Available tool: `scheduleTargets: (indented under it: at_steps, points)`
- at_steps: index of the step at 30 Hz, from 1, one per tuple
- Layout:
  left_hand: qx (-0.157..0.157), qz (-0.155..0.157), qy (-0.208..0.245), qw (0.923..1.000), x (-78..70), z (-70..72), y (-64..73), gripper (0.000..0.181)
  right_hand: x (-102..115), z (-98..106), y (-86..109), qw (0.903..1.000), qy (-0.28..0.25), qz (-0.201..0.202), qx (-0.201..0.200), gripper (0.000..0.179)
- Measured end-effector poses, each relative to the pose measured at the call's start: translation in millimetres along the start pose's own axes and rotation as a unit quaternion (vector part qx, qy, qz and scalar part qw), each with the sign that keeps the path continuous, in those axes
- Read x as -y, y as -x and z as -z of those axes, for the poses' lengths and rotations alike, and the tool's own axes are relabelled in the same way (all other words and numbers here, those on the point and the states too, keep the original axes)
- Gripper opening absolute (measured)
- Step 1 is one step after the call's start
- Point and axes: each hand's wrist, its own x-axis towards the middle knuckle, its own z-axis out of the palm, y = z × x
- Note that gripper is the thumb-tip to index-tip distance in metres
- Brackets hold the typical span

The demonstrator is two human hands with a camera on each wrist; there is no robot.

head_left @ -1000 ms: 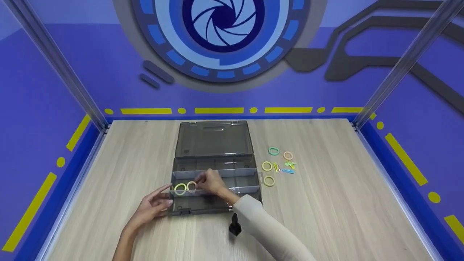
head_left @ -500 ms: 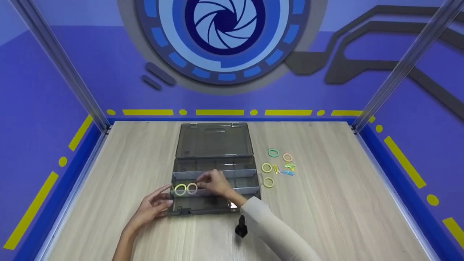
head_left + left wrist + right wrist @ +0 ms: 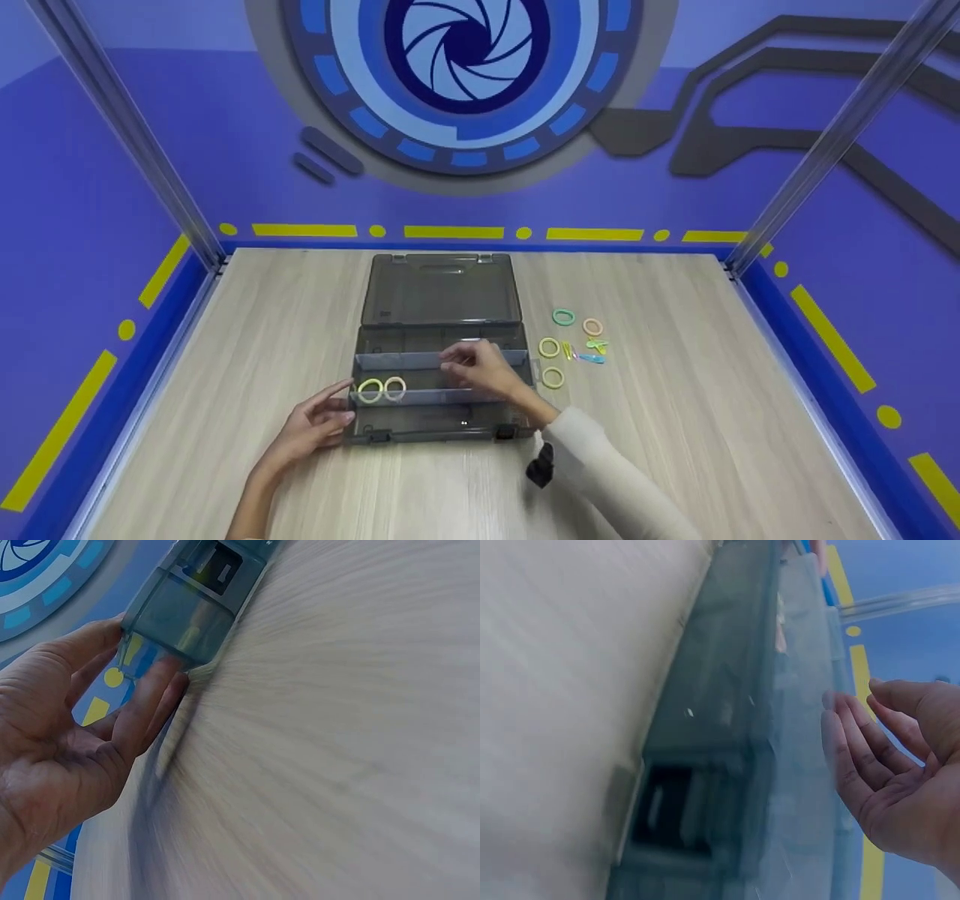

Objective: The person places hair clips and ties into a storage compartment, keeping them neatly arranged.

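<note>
A smoky grey plastic organizer box (image 3: 420, 424) stands with its lid (image 3: 442, 289) laid back. In its middle compartment, a yellow hair tie (image 3: 370, 390) and a pale pink hair tie (image 3: 394, 388) lie side by side at the left end. My left hand (image 3: 313, 421) rests against the box's left end; in the left wrist view its relaxed fingers (image 3: 154, 694) touch the corner. Over the middle compartment is my right hand (image 3: 484, 369), to the right of both ties. Nothing shows between its loosely bent fingers in the right wrist view.
Right of the box lie a green hair tie (image 3: 563, 317), a peach hair tie (image 3: 592, 327) and two yellow ones (image 3: 549, 347). Among them are small hair clips, one blue (image 3: 592, 359) and one green (image 3: 596, 344). Blue-purple panels (image 3: 465, 202) enclose the wooden tabletop.
My right hand has let go of the pink hair tie beside the yellow one and moved right across the compartment. My left hand stays at the box's left end.
</note>
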Motion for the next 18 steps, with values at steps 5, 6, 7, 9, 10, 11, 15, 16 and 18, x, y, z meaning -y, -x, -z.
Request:
scheduleTargets:
  at_steps: [5,6,7,9,10,11,15,16,18]
  points:
    - [-0.002,0.010,0.008,0.9999,0.0,0.0,-1.2,0.071,-0.6,22.5,9.9,0.9996,-0.023,0.008,-0.013,0.019]
    - [-0.002,0.010,0.007,0.9999,0.0,0.1,-1.5,0.071,-1.3,26.8,11.7,0.9994,-0.030,0.011,-0.015,0.019]
    - [-0.002,0.010,0.006,0.9999,-0.1,-0.2,-1.8,0.071,-1.8,31.4,13.6,0.9991,-0.035,0.012,-0.019,0.018]
    - [-0.002,0.009,0.006,0.9999,-0.7,-0.9,-2.6,0.070,-4.3,40.5,17.5,0.9983,-0.052,0.005,-0.025,0.019]
    - [-0.001,0.008,0.006,1.0000,-0.9,-0.4,-3.4,0.069,-5.5,45.1,18.9,0.9979,-0.058,0.001,-0.028,0.020]
    - [0.000,0.006,0.006,1.0000,-1.2,0.0,-4.3,0.069,-6.9,49.6,20.5,0.9978,-0.058,-0.005,-0.033,0.021]
    - [0.002,0.006,0.007,1.0000,-1.0,0.8,-5.1,0.070,-14.1,64.8,28.8,0.9951,-0.077,-0.038,-0.049,0.023]
    - [0.001,0.008,0.007,0.9999,-0.5,1.0,-4.6,0.070,-15.5,67.7,31.1,0.9937,-0.088,-0.049,-0.049,0.024]
    - [-0.005,0.016,0.006,0.9998,0.6,1.2,-3.5,0.070,-18.7,72.7,35.2,0.9906,-0.107,-0.069,-0.051,0.027]
